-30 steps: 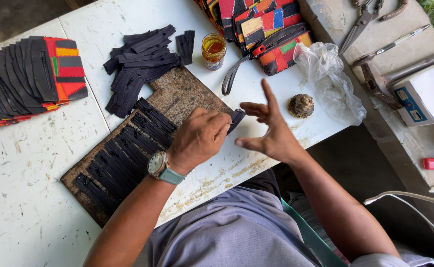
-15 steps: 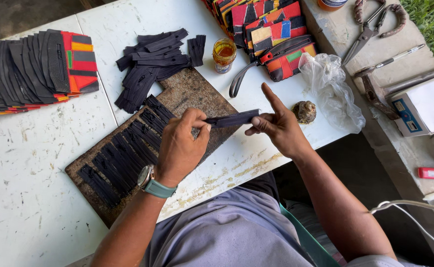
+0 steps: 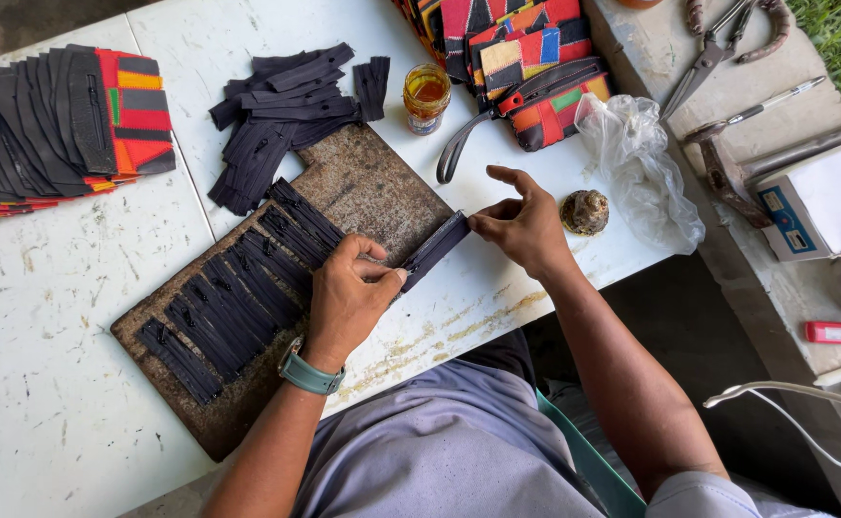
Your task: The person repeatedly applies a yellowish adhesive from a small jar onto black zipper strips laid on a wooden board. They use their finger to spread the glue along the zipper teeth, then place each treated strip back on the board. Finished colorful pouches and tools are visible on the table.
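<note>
On the white desk, a worn board carries a row of black zipper strips. The left hand has lifted off the row; its fingers now pinch one black zipper strip, whose right end the right hand grips, stretching it above the board's right edge.

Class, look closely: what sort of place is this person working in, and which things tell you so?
Probably a small craft workshop making fabric or leather goods. Black strips lie in rows on a worn board, a glue-like jar stands by patchwork pieces, and scissors lie nearby.
</note>
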